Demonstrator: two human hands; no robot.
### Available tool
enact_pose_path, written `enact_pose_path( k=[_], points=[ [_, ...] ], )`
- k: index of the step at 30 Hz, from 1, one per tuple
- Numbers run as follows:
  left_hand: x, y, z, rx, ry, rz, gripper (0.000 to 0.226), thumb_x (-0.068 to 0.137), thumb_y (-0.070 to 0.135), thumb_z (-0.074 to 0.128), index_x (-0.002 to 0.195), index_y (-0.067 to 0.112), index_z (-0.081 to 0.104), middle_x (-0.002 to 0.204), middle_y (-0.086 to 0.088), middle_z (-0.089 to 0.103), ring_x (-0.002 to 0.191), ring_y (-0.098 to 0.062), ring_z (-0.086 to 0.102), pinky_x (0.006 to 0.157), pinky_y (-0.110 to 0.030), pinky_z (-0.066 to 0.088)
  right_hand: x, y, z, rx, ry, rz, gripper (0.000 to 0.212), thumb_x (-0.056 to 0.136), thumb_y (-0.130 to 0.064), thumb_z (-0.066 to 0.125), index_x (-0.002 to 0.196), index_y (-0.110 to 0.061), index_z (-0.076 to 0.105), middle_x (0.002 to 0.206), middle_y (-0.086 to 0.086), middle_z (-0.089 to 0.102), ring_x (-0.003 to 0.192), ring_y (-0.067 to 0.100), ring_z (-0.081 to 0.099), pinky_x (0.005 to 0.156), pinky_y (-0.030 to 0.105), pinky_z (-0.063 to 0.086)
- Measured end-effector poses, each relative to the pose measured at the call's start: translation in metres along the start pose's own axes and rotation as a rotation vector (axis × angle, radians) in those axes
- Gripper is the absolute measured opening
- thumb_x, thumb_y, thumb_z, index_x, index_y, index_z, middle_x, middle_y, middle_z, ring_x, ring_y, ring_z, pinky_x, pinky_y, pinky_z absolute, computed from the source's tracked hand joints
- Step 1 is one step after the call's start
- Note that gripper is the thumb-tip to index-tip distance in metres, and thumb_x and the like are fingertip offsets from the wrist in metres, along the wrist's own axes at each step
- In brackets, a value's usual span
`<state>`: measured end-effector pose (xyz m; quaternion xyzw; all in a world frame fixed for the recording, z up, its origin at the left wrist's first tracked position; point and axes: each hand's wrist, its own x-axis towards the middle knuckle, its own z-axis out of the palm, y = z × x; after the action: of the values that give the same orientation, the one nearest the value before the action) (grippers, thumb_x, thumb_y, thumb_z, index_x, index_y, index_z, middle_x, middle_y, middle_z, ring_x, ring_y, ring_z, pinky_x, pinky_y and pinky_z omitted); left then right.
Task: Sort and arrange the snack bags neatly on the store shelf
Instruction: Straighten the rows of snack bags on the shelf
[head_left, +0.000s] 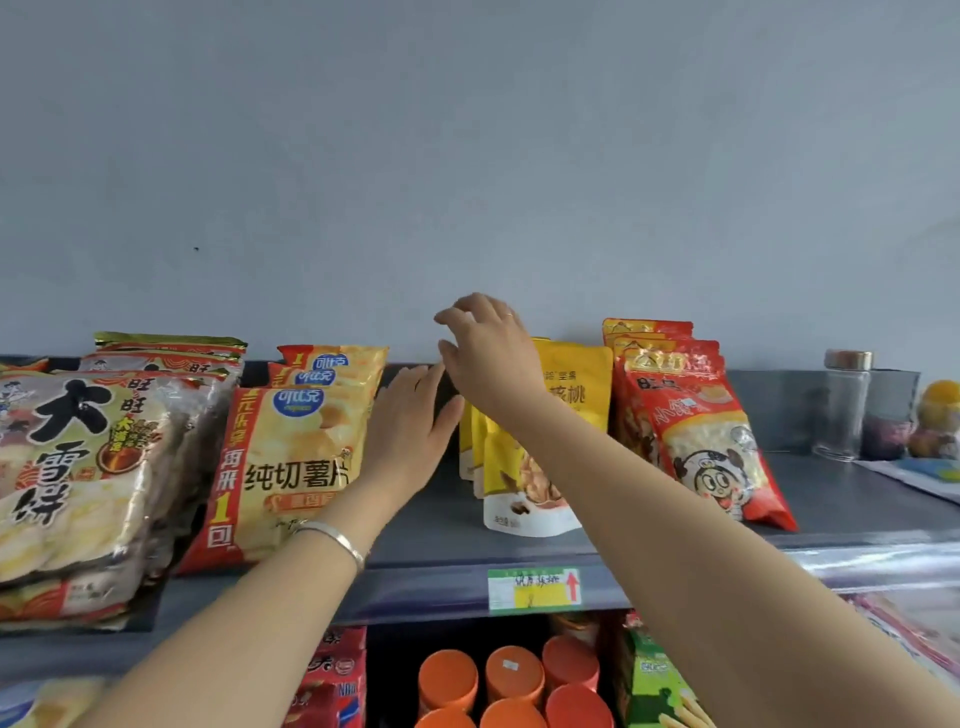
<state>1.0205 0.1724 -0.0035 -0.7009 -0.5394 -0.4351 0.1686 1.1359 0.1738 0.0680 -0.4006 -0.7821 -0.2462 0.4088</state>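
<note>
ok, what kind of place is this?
Most likely a small shop: rows of snack bags on a grey shelf, a price label on its front edge, orange-lidded tubs stocked below.

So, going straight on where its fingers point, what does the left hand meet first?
Likely the wall behind: the left hand points into the gap between chip bags and yellow pouches. Depth unclear; the right hand is close.
</note>
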Motion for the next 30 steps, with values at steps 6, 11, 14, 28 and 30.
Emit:
enact_pose_path(
  k=[6, 11, 14, 28, 30],
  points=[
    [-0.012, 0.055, 0.045, -0.588, -0.044, -0.203, 0.063, 0.092, 0.047, 0.045, 0.147, 0.023, 0.024, 0.142, -0.003, 0.041, 0.131, -0.018, 0.038, 0.104, -0.03, 0.03, -0.062, 0.074, -0.005, -0.031, 0.132, 0.243, 0.041, 0.094, -0.023, 0.055, 0.134, -0.015, 0.052, 0.145, 0.013, 0.043, 0.139, 0.033, 0.033, 0.109, 0.047, 0.033],
    [-0.026, 0.058, 0.069, -0.751, -0.045, -0.477, 0.043, 0.1, 0.027, 0.04, 0.142, 0.018, 0.032, 0.133, -0.006, 0.047, 0.12, -0.021, 0.047, 0.092, -0.031, 0.04, -0.106, 0.104, 0.011, 0.195, 0.089, 0.549, 0.056, 0.099, -0.03, 0.044, 0.15, -0.017, 0.024, 0.148, 0.01, 0.032, 0.131, 0.031, 0.037, 0.1, 0.041, 0.037],
    [-0.034, 0.054, 0.081, -0.714, -0.122, -0.512, 0.032, 0.102, 0.027, 0.035, 0.127, 0.012, 0.047, 0.115, -0.003, 0.055, 0.108, -0.022, 0.053, 0.083, -0.03, 0.038, -0.123, 0.106, 0.025, 0.435, -0.044, 0.769, 0.058, 0.101, -0.04, 0.034, 0.152, -0.021, 0.014, 0.14, 0.009, 0.044, 0.115, 0.031, 0.053, 0.086, 0.042, 0.046],
    [-0.045, 0.049, 0.084, -0.655, 0.044, -0.495, 0.029, 0.102, 0.032, 0.031, 0.124, 0.016, 0.042, 0.104, -0.001, 0.056, 0.088, -0.019, 0.055, 0.067, -0.03, 0.041, -0.138, 0.107, 0.047, 0.593, -0.133, 0.883, 0.029, 0.101, -0.041, 0.029, 0.097, -0.018, 0.045, 0.09, 0.008, 0.06, 0.083, 0.03, 0.056, 0.074, 0.039, 0.042],
    [-0.047, 0.049, 0.084, -0.638, 0.104, -0.438, 0.035, 0.1, 0.032, 0.036, 0.132, 0.017, 0.037, 0.121, -0.003, 0.052, 0.104, -0.02, 0.053, 0.08, -0.037, 0.048, -0.138, 0.108, 0.044, 0.639, -0.069, 0.918, 0.032, 0.102, -0.041, 0.028, 0.102, -0.015, 0.047, 0.091, 0.006, 0.057, 0.086, 0.027, 0.054, 0.075, 0.038, 0.04]
  ],
)
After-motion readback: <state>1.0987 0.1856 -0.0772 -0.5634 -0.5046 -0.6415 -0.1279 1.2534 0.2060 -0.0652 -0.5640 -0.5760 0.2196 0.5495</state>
